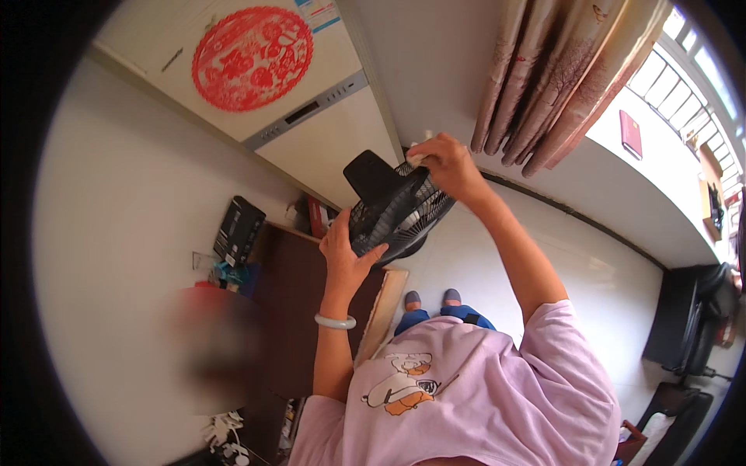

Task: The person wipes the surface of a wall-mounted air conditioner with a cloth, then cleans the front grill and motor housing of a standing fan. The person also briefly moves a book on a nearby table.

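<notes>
A black electric fan (387, 218) with a round wire grille is tilted in front of me, its dark motor housing (373, 177) towards the upper left. My left hand (345, 256), with a pale bangle on the wrist, grips the lower left rim of the grille, thumb on one face and fingers on the other. At the grille's upper edge, my right hand (449, 166) pinches a whitish cloth or tissue (416, 156). Whether the fan's base rests on anything is hidden.
A tall cream appliance (326, 140) with a red round paper decoration (252, 59) stands beyond the fan. Left of me is a dark brown tabletop (291, 326) with a black box (239, 230). Curtains (542, 87) hang by a white windowsill (664, 175); black furniture (679, 320) stands right.
</notes>
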### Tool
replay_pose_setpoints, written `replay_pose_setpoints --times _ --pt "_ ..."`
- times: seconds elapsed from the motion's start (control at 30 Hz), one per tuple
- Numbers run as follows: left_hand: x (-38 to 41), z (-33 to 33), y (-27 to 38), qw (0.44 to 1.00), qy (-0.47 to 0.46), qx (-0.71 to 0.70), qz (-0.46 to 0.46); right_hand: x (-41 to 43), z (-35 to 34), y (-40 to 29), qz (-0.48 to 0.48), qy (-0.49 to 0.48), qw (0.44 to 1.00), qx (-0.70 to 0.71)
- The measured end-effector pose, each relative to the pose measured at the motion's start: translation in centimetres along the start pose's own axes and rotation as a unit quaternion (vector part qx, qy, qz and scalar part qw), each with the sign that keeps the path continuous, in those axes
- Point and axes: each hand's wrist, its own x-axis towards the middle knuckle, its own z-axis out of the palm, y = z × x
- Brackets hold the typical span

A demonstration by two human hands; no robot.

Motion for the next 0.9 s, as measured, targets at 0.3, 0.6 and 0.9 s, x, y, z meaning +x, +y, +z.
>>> replay_pose_setpoints --times 0.3,0.6,0.9 --pt "-0.3 0.4 -0.6 1.000 0.024 -0.009 0.014 0.9 -1.0 2.5 0.050 -0.017 0.998 0.041" --pt "-0.6 0.1 -0.8 0.999 0.030 -0.014 -0.002 -0.9 -0.9 3.8 0.123 0.047 0.990 -0.045" --pt "-0.9 -0.1 -0.4 0.993 0.070 -0.099 -0.002 -3.4 2.4 -10.5 0.143 -0.029 0.968 0.205"
